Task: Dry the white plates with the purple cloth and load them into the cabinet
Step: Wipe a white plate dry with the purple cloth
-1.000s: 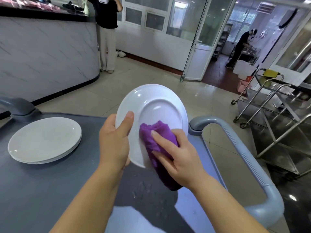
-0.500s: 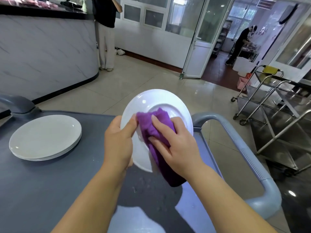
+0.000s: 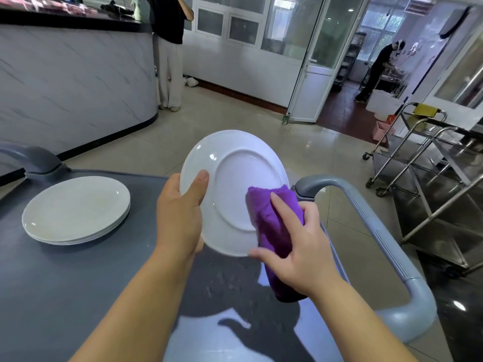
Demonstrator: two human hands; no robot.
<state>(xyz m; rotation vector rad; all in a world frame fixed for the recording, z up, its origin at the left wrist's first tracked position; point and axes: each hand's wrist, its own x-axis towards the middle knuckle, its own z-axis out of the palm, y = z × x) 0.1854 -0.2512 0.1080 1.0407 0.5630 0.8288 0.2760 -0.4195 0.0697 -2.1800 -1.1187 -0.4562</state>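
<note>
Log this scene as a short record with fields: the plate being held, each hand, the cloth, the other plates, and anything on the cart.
held plate: white, tilted, underside facing the camera
left hand: grips its left rim, thumb on the underside
purple cloth: wrapped over the plate's lower right rim
right hand: holds the cloth against the plate
plate stack: white, on the cart top, apart from both hands
water drops: on the cart top below the held plate
</note>
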